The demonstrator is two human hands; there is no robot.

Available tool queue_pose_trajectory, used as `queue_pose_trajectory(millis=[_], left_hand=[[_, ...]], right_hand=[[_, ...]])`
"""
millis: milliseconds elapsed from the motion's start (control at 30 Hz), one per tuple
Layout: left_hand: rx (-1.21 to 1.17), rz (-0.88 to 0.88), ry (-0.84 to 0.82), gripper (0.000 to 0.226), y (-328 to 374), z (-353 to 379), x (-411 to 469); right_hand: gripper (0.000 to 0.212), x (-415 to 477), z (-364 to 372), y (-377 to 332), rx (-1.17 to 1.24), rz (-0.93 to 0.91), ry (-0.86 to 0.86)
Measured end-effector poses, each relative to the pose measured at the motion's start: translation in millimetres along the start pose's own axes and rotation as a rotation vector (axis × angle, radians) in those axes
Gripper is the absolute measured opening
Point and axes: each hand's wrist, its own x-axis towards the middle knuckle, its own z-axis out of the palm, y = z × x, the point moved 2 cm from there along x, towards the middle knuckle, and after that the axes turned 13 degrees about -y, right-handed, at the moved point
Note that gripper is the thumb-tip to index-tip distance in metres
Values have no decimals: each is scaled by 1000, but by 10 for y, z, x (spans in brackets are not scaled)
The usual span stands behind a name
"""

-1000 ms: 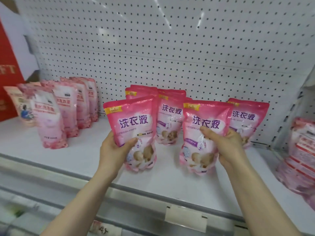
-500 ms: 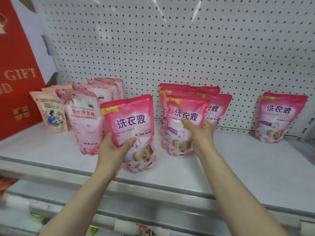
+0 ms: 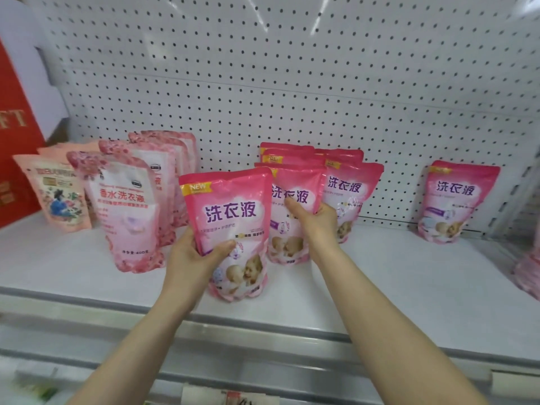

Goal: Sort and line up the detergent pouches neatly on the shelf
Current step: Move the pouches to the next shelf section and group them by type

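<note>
Your left hand (image 3: 194,258) grips the front pouch (image 3: 230,217) at centre frame, thumb across its face, holding it upright near the front edge of the shelf (image 3: 409,276). Your right hand (image 3: 317,222) clasps the second pouch (image 3: 292,229) by its right edge, seating it against the centre row (image 3: 355,185) for alignment. Half a second earlier the held pouches stood apart; they now overlap.

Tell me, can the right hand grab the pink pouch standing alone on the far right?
Probably not yet: the right hand grips a middle pouch. Nothing stands between it and the lone pouch, though.
</note>
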Motion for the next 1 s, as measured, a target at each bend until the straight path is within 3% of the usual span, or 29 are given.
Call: queue_pose_trajectory(millis=[167, 267, 367, 500, 567, 667, 833, 900, 1000], left_hand=[[-17, -2, -52, 38, 42, 204, -10], [-2, -9, -105, 39, 92, 322, 0], [36, 16, -201, 41, 195, 529, 22], [87, 55, -275, 47, 344, 931, 65], [157, 66, -301, 49, 386, 1121, 92], [288, 149, -357, 46, 462, 1283, 146], [769, 545, -66, 36, 671, 1090, 426], [946, 594, -33, 39, 726, 1027, 597], [1111, 523, -77, 42, 802, 980, 833]], right_hand=[[32, -64, -197, -204, -105, 28, -66], [31, -208, -439, -558, -227, -231, 30], [26, -456, -524, -955, -277, -491, -69], [39, -673, -606, -1175, -788, -564, -186], [21, -671, -781, -1232, -899, -535, -158], [3, -576, -1122, -1237, -791, -446, -170], [7, -335, -1449, -1098, -793, -319, -152], [14, -207, -1488, -1060, -860, -313, -142], [18, -15, -1502, -1038, -845, -302, -132]])
